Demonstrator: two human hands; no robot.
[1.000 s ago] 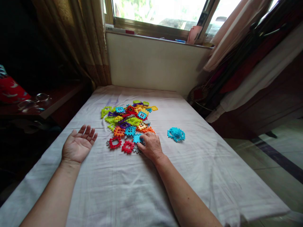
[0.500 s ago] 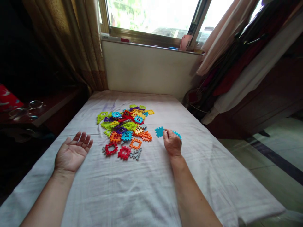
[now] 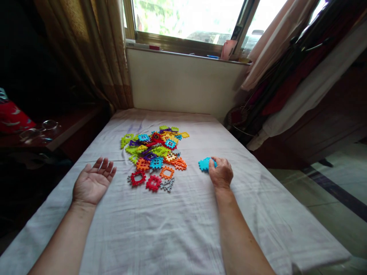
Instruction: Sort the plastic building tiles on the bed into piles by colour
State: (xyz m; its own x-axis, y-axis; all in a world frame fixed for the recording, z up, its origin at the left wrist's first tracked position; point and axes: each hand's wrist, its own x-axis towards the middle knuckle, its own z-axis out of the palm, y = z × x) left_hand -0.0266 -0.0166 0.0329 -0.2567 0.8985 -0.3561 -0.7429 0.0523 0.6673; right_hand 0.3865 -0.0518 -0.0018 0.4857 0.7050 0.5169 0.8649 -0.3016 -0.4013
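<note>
My right hand (image 3: 221,173) is closed around the edge of a flat blue interlocking tile (image 3: 204,164) with notched edges, low over the sheet to the right of the pile. The fingers hide part of the blue, so I cannot tell how many tiles lie under them. My left hand (image 3: 92,184) rests palm up on the sheet at the left, fingers spread and holding nothing. Between the hands lies a heap of notched plastic tiles, among them a red window tile (image 3: 154,183), an orange frame tile (image 3: 166,173), a blue window tile (image 3: 156,163) and a grey piece (image 3: 168,185).
A pale sheet (image 3: 155,229) covers the surface under everything. At the left, glasses (image 3: 40,131) and a red patterned item (image 3: 14,118) sit on a dark ledge. A curtain (image 3: 88,57), a window and hanging clothes (image 3: 286,107) surround the far end.
My right hand has moved right with the blue tile, bringing it to where another blue piece lay. My left hand stays palm up. The view has shifted slightly.
</note>
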